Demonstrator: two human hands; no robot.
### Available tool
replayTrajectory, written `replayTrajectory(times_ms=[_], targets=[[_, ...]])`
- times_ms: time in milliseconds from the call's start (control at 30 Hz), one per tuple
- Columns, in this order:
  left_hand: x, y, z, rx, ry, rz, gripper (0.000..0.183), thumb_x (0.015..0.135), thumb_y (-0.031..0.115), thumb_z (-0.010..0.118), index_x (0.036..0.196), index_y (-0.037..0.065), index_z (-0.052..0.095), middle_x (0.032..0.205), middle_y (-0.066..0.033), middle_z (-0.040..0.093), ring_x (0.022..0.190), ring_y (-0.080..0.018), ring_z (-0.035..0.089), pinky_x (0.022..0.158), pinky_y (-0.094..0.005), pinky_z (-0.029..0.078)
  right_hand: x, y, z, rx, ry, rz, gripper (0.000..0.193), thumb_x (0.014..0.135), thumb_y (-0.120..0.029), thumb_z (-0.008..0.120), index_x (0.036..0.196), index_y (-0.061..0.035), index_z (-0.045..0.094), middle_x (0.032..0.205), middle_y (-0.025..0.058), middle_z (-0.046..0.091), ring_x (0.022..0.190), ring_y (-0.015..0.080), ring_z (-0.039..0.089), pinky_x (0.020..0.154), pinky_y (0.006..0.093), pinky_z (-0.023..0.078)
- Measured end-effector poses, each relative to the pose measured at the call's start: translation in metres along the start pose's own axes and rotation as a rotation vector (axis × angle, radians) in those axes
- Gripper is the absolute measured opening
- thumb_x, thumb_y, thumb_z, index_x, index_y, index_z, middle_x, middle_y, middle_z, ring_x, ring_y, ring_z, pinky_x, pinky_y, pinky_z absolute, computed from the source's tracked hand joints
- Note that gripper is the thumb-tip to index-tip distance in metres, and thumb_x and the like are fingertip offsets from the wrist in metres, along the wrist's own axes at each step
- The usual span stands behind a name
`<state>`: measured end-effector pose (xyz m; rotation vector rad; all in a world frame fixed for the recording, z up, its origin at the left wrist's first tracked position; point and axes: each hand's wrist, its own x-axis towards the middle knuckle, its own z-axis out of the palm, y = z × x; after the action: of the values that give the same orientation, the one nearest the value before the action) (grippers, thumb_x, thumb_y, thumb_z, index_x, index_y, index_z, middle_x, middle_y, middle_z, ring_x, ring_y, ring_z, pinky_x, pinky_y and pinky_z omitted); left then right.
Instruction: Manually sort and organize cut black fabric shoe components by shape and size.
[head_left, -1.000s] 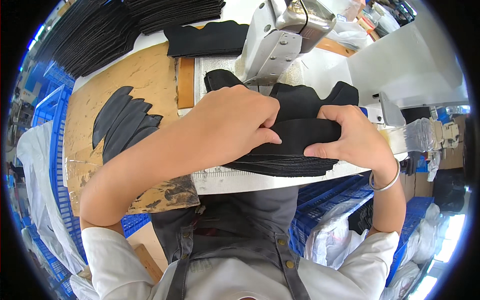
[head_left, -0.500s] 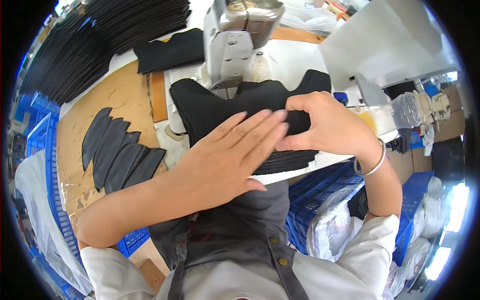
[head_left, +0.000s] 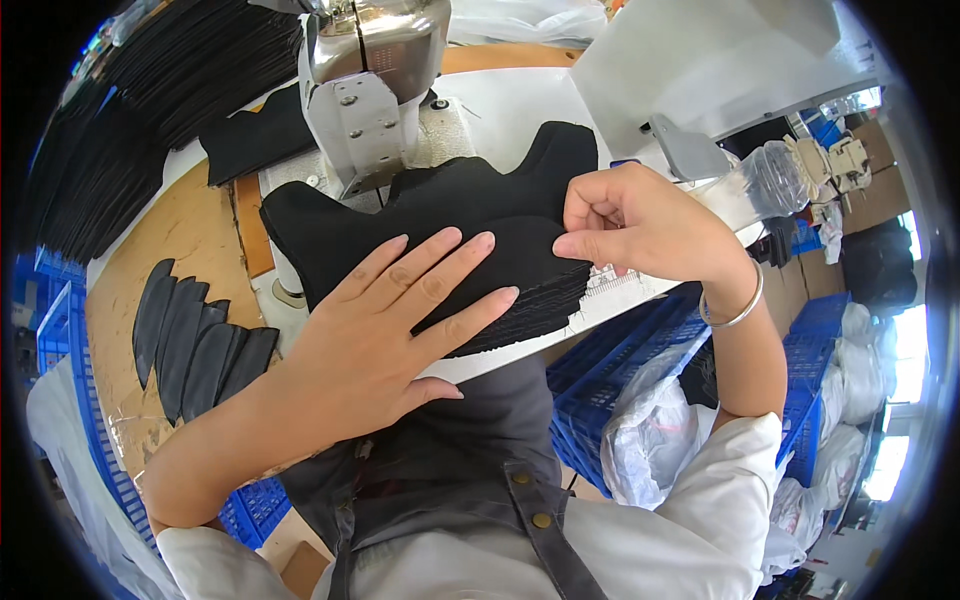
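Note:
A stack of black fabric pieces (head_left: 535,310) with ragged edges lies at the front of the white sewing machine table. On it rests a larger wavy-edged black fabric piece (head_left: 450,185), reaching to just in front of the sewing machine head (head_left: 365,110). A smaller black piece with a curved edge (head_left: 520,240) lies over this one. My left hand (head_left: 400,310) is spread palm down on the black fabric, fingers apart. At the curved piece's right end, my right hand (head_left: 640,225) pinches its edge between thumb and curled fingers.
Several dark curved pieces (head_left: 200,345) fan out on the brown board (head_left: 110,330) at left. Tall stacks of black pieces (head_left: 110,150) stand at the far left. A grey metal panel (head_left: 700,70) rises at the back right. Blue crates (head_left: 590,370) with plastic bags sit below the table.
My left hand has moved away from the right one, its fingers spreading over the fabric. My right hand's fingers have curled in at the fabric edge. The view has shifted.

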<state>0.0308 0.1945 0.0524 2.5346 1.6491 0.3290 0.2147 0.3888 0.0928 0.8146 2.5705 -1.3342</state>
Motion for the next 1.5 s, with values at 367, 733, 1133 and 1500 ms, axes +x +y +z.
replayTrajectory(times_ms=[367,733,1133,1500], targets=[[0.0,0.002,-0.001,-0.032,0.0,-0.016,0.08,0.066,0.032,0.072,0.14,0.02,0.043,0.149,-0.0136,0.031,0.135,-0.0327,0.033,0.108,-0.0457,0.029,-0.003,0.009,0.005,-0.066,0.063,-0.111,0.022,0.085,-0.015,0.07,0.076,-0.0032,0.053,0.057,-0.0004,0.054,0.048,0.0056,0.05,0.045,0.0216,0.037],[0.001,0.004,-0.004,-0.029,-0.013,-0.025,0.078,0.067,0.026,0.073,0.139,0.019,0.044,0.148,-0.0133,0.031,0.135,-0.0324,0.032,0.108,-0.0452,0.028,-0.002,0.011,0.003,-0.097,0.062,-0.152,0.025,0.083,-0.017,0.072,0.074,-0.0037,0.053,0.055,-0.0001,0.055,0.047,0.006,0.051,0.043,0.022,0.037],[0.003,0.004,-0.008,-0.043,-0.008,-0.011,0.071,0.069,0.026,0.072,0.135,0.016,0.047,0.146,-0.0136,0.035,0.133,-0.0324,0.035,0.108,-0.0453,0.029,-0.015,0.001,0.013,-0.605,0.255,-0.005,0.031,0.071,-0.022,0.08,0.074,-0.0026,0.055,0.063,0.0056,0.056,0.057,0.0207,0.054,0.054,0.0297,0.044],[0.017,-0.011,0.005,-0.257,0.332,-0.021,0.072,0.071,0.02,0.076,0.134,0.003,0.043,0.124,-0.0164,0.051,0.113,-0.0332,0.05,0.098,-0.04,0.041,-0.019,0.016,0.029,-0.995,0.659,-0.812,0.025,0.072,-0.011,0.069,0.095,-0.0035,0.066,0.099,0.0065,0.066,0.093,0.0227,0.063,0.09,0.0384,0.046]])
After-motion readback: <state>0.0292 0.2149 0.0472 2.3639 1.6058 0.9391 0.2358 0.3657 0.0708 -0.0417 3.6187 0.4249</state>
